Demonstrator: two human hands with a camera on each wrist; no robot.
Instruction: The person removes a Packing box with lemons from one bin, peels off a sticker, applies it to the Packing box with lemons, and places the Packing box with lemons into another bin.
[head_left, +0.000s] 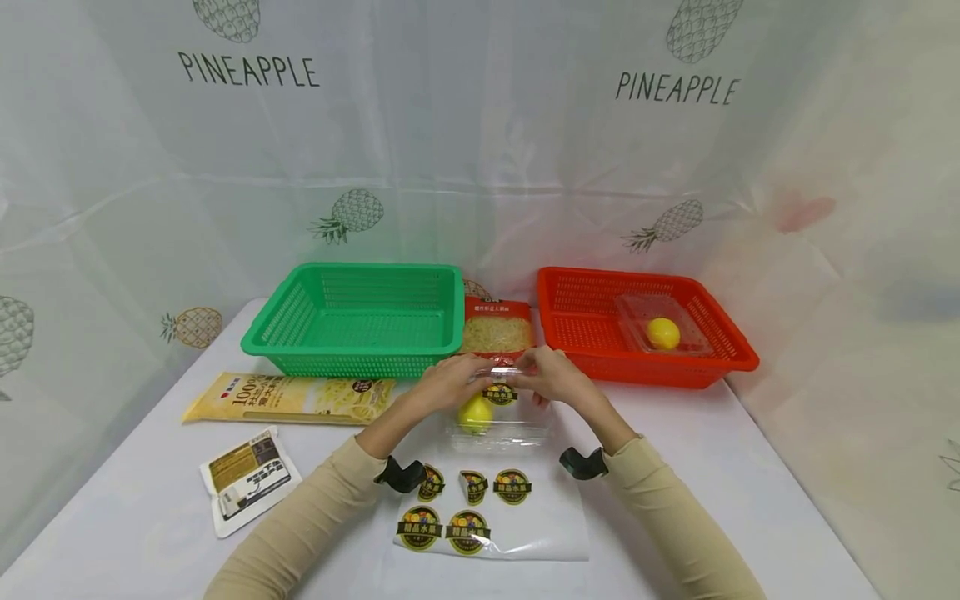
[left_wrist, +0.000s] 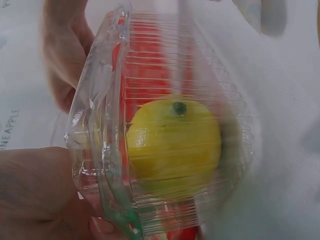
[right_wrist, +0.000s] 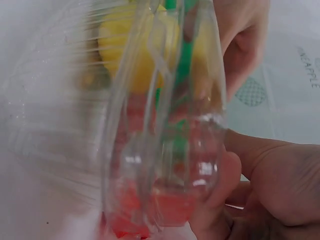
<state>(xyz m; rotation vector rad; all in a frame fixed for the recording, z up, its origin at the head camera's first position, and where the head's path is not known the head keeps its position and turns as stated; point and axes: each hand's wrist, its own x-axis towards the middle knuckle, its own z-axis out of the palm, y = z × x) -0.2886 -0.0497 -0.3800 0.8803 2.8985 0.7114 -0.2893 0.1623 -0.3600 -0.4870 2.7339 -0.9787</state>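
Observation:
Both hands hold a clear plastic clamshell box [head_left: 519, 433] just above the table, gripping its far upper part from either side. Inside sits a yellow lemon [head_left: 476, 414], seen through the ribbed wall in the left wrist view as a lemon [left_wrist: 172, 145]. A round black and gold fruit sticker [head_left: 500, 393] is on the lid between the thumbs. My left hand [head_left: 452, 382] grips the left side, my right hand [head_left: 553, 375] the right side. Some fingers are hidden behind the box. In the right wrist view the box [right_wrist: 165, 150] is blurred.
A sticker sheet [head_left: 540, 525] with several round labels lies in front. Behind stand a green basket [head_left: 352, 342] and a red basket [head_left: 645, 367] holding another boxed lemon [head_left: 663, 333]. A red pasta bag [head_left: 497, 332], a yellow pasta pack [head_left: 292, 398] and a white pouch [head_left: 250, 481] lie around.

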